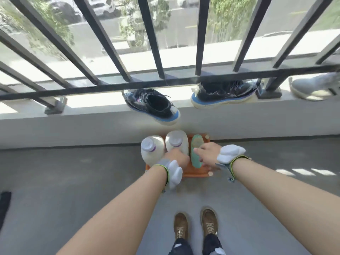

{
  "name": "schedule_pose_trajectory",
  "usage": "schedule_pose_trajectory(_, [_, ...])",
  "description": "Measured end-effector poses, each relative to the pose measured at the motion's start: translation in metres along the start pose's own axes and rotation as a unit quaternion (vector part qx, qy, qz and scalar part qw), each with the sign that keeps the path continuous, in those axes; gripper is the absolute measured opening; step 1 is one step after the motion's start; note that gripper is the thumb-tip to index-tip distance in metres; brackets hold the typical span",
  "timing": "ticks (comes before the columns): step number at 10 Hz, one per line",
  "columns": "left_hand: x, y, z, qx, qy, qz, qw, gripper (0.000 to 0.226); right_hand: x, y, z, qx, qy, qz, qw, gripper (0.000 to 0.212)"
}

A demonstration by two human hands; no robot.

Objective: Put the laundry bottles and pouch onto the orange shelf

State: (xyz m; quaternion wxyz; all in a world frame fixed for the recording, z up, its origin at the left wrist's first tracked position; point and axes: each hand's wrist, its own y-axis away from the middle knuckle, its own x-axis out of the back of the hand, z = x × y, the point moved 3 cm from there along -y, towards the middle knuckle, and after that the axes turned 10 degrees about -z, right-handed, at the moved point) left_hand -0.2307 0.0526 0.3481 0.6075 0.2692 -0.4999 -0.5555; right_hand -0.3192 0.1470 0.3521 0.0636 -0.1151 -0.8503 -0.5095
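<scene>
Two white laundry bottles with pale caps stand side by side on the low orange shelf [196, 174]: the left bottle [150, 153] and the middle bottle [177, 140]. A green pouch [195, 155] stands at their right on the same shelf. My left hand [177, 158] rests against the front of the middle bottle, fingers curled around it. My right hand [207, 153] touches the pouch's right side with fingers spread over it. Both wrists carry white trackers on straps.
A low white ledge [92, 122] runs behind the shelf under a dark metal railing [165, 80]. Two black sneakers [152, 105] [223, 92] and a grey one [316, 87] sit on the ledge. My brown shoes [195, 225] stand on grey floor.
</scene>
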Motion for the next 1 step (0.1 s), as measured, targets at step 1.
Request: schedule_pose_trajectory(1, [0.0369,0.0607,0.0180,-0.035,-0.053,0.042,0.997,0.021,0.0084,0.0500,-0.0383,0.046,0.016,0.002,0.999,0.040])
